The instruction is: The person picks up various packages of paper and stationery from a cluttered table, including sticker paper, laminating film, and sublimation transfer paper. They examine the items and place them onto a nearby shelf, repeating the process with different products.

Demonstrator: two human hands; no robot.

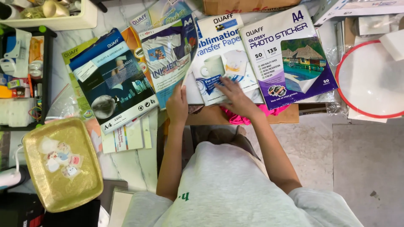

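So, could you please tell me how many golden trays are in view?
1: a golden rectangular plastic tray holding small stickers sits at lower left, apart from both hands, which rest on the paper packs above.

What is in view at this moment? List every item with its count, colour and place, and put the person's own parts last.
white paper pack with mug picture: 1, white and blue, centre, under both hands
purple sticker paper pack: 1, white and purple, right of centre
T-shirt print pack: 1, blue and white, left of centre
dark paper pack: 1, dark blue, left
gold tray: 1, gold, lower left, holding small stickers
red-rimmed disc: 1, white with red rim, right edge
pink cloth: 1, pink, below the packs
black rack: 1, black, far left
left hand: 1, on the white pack's left edge
right hand: 1, flat on the white pack
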